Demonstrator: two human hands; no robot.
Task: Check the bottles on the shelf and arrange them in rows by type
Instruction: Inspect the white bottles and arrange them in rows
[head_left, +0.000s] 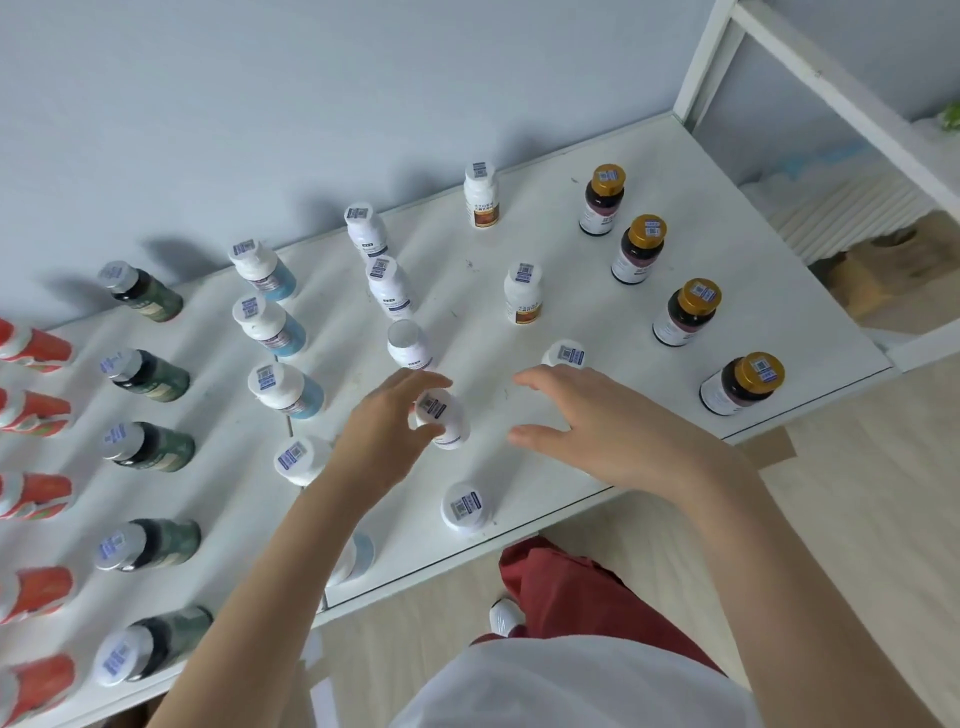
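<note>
our left hand (382, 421) has fingers and thumb curled round the white bottle (444, 418), which leans off upright over the middle of the shelf (597, 322), in the near half of a row of white-capped bottles; our right hand (608, 431) is spread wide and holds nothing, hovering low to the right, fingertips close to another white-capped bottle (565, 356).

we judge the main risk to be a topple; the hold looks to sit high on the bottle, near the cap, so if it comes down on one edge it could tip into the plain-topped bottle (408, 343) just behind it, and that one could strike the next; our left forearm passes over a blue-labelled bottle (358, 558) at the near edge, partly hidden, and dropping the elbow could push it off to the floor; the spread right fingers could nudge the bottle beside them out of line; from above the white caps look alike, so we could put one in the wrong row unless we read the side labels.
</note>
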